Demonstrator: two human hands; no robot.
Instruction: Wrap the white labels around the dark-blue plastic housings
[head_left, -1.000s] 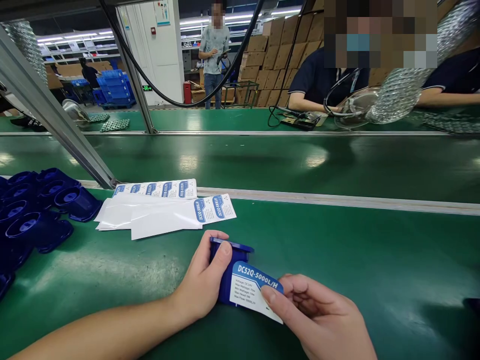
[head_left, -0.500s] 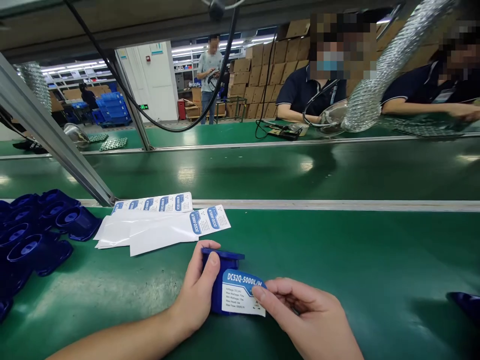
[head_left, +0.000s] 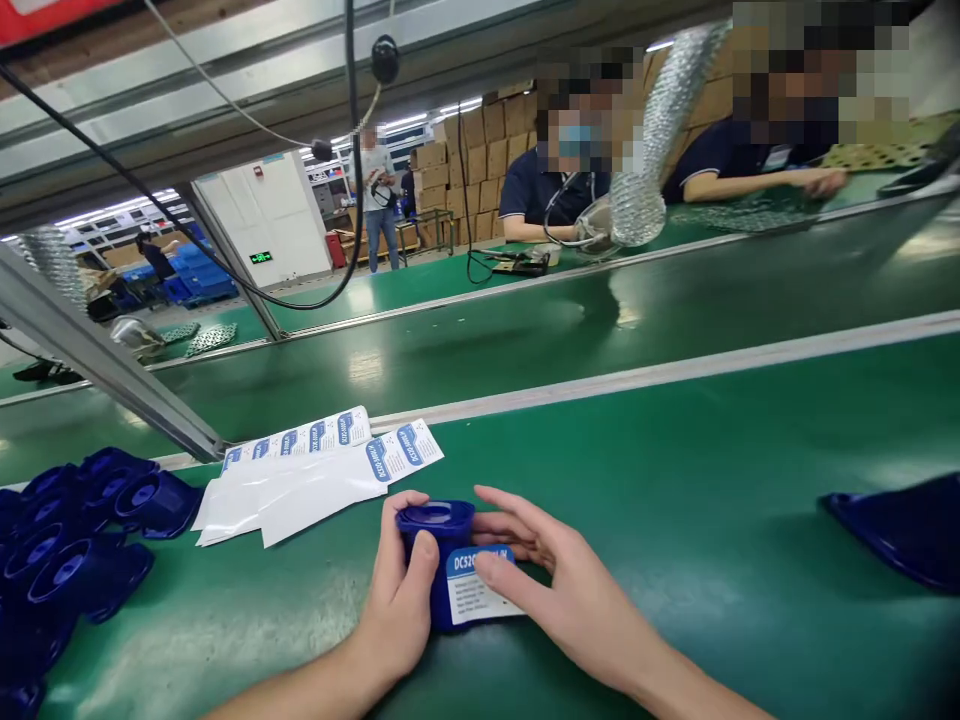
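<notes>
A dark blue plastic pump housing [head_left: 436, 537] stands on the green bench near the front edge. My left hand [head_left: 400, 600] wraps its left side, thumb up against the rim. A white and blue label [head_left: 474, 590] lies on the housing's front face. My right hand [head_left: 551, 585] rests on the housing from the right, fingers stretched out, the thumb pressing on the label.
Label sheets [head_left: 307, 470] lie just behind the housing. A heap of blue housings [head_left: 71, 545] fills the left. Another blue part [head_left: 904, 530] sits at the right edge. A conveyor belt [head_left: 525, 330] runs behind; people work across it.
The label has gone from peeling off the front face to lying flat on the housing. My right hand has opened from a pinch on it and now presses over it. The view has tilted.
</notes>
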